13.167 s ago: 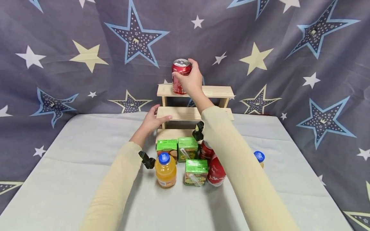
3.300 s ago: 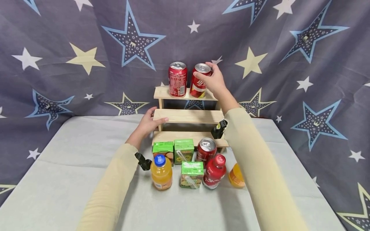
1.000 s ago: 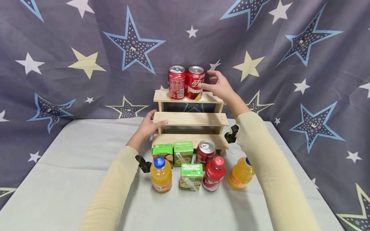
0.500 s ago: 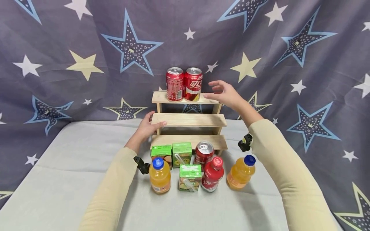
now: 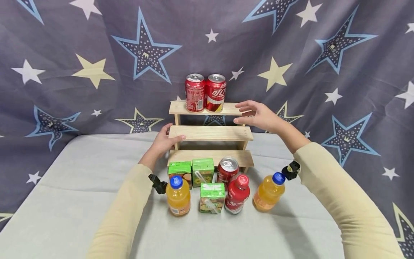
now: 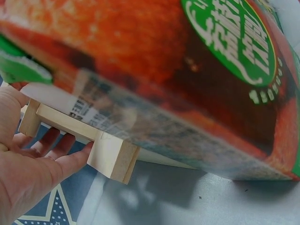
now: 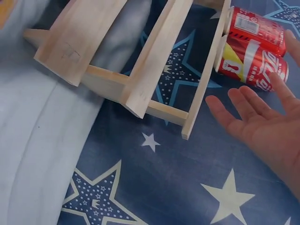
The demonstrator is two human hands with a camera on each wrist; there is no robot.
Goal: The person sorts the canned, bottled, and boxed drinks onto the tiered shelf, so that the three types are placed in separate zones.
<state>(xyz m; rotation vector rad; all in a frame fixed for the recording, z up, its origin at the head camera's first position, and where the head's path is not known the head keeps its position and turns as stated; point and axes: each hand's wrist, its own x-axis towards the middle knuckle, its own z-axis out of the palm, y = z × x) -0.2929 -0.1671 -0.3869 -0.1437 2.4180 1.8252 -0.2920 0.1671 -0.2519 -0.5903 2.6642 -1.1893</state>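
A three-tier wooden display stand (image 5: 210, 133) rises at the back of the table. My left hand (image 5: 162, 143) grips the left end of its middle tier, thumb on top; in the left wrist view the fingers (image 6: 63, 140) reach around the wooden frame (image 6: 110, 157). Two red soda cans (image 5: 195, 94) stand upright, side by side, on the left and middle of the top tier. My right hand (image 5: 260, 117), fingers spread and holding nothing, hovers by the right end of that tier. The right wrist view shows the nearer can (image 7: 248, 63) just beyond its fingertips.
In front of the stand are green-topped juice boxes (image 5: 202, 172), a third soda can (image 5: 228, 171) and a red bottle (image 5: 237, 196). Orange juice bottles with blue caps stand left (image 5: 178, 199) and right (image 5: 268, 194). A star-patterned cloth (image 5: 97, 32) hangs behind.
The second can was set on the top tier and slid left against the first. My right hand then let go and moved right and down; my left hand stays on the stand.
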